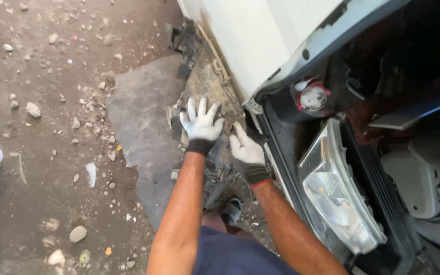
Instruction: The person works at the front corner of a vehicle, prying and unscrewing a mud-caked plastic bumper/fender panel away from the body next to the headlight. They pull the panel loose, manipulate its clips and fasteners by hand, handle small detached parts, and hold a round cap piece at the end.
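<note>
While both white-gloved hands, left hand [201, 122] and right hand [247, 148], press open-fingered on the dirty, broken black plastic car panel [207, 84], jagged edges might cut them.

Headlamp [337, 193] right of hands [225, 137]

Open dirt ground [42, 168] across frame left, white car panel [250, 40] blocking upper centre, headlight [334, 188] crowding lower right

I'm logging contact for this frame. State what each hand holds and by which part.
Left hand lies flat, fingers spread, on the dirty dark panel below the white car body. Right hand presses on the same panel's lower end. No closed grip is visible on either.
</note>
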